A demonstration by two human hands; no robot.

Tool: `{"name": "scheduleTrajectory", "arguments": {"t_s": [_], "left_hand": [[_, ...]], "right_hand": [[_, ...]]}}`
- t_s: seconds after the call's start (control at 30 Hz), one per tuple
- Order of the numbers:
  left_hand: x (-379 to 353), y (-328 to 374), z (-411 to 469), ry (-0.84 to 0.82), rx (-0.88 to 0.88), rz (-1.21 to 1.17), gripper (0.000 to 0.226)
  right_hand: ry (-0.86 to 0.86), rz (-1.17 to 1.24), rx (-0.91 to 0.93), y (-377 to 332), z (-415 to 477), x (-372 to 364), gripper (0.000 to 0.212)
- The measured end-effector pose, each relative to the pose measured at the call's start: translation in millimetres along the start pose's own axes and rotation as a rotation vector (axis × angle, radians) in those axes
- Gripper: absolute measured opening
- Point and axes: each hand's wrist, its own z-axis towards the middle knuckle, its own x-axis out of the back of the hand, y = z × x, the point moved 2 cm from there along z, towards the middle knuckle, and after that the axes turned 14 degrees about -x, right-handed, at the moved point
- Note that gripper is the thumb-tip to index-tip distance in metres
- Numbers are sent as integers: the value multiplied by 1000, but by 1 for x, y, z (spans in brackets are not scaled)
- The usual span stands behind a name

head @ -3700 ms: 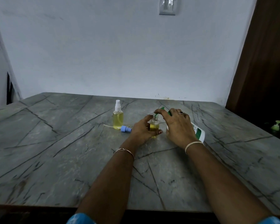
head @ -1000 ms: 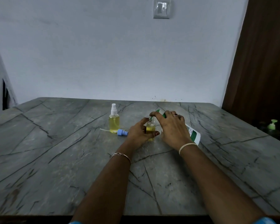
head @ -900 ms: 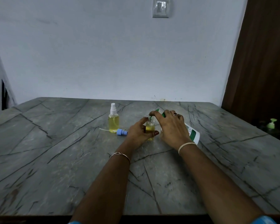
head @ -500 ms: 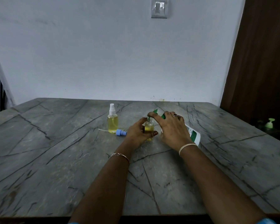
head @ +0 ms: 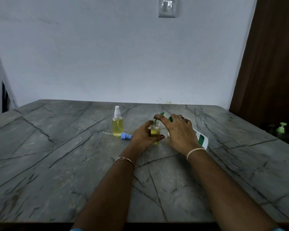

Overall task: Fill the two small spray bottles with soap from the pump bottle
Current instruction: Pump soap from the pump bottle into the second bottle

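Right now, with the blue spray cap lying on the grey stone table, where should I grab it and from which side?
Pinch the blue spray cap across its round body, coming from above and the near side. It lies on its side, its thin white tube trailing left, probably too flimsy to lift by. The white-capped spray bottle of yellow liquid stands close behind it.

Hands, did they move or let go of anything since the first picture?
Nothing visibly changed. The left hand still grips the open bottle, and the right hand still holds the tilted pump bottle with its spout near that bottle's mouth. The capped bottle and blue cap stay where they were.
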Motion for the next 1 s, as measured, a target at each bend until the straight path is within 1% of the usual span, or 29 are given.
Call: {"name": "scheduleTrajectory", "arguments": {"t_s": [0.17,0.3,0.33,0.43,0.47,0.6,1.0], "left_hand": [[1,3,-1,4,-5,11,72],[2,3,-1,23,42,8,78],[2,3,0,12,54,13,74],[2,6,0,-30,54,80,53],[2,7,0,-30,58,73,49],[4,11,-2,-36,58,67,48],[7,13,-5,-24,42,93,46]], "right_hand": [[17,-6,-9,-2,1,0,73],[29,-1,-9,-6,1,2,71],[33,4,-6,-6,1,2,70],[37,0,5,-3,0,1,72],[35,-1,7,-1,0,1,73],[30,1,16,1,-1,0,76],[31,-2,17,0,0,0,73]]}}
